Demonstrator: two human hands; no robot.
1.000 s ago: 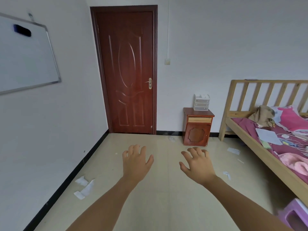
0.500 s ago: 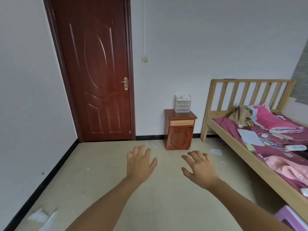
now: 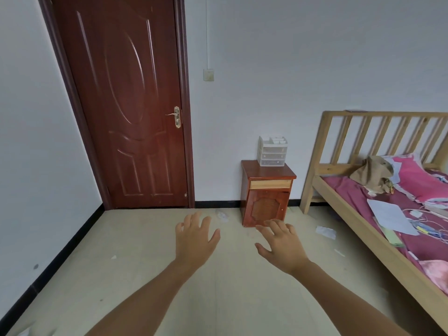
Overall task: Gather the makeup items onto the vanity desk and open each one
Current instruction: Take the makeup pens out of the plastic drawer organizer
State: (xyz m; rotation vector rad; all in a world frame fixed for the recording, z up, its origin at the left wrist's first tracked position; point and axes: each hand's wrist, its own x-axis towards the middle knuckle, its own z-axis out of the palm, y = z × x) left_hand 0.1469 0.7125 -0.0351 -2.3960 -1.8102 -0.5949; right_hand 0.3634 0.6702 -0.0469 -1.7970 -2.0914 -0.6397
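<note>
Hands (image 3: 196, 241) (image 3: 284, 248) spread; bed (image 3: 371, 238) cropped rt.

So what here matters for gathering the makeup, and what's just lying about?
Job: left hand, right hand, both empty; organizer on the nightstand, maybe holding makeup.
Lying about: floor scraps, paper, cables and pillow on the bed, door.

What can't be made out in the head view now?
- Head view: drawer organizer contents, too small to tell.
- Head view: small things by the cables on the bed, too small; the bed is cut off by the right edge.
- Vanity desk: outside the frame.
</note>
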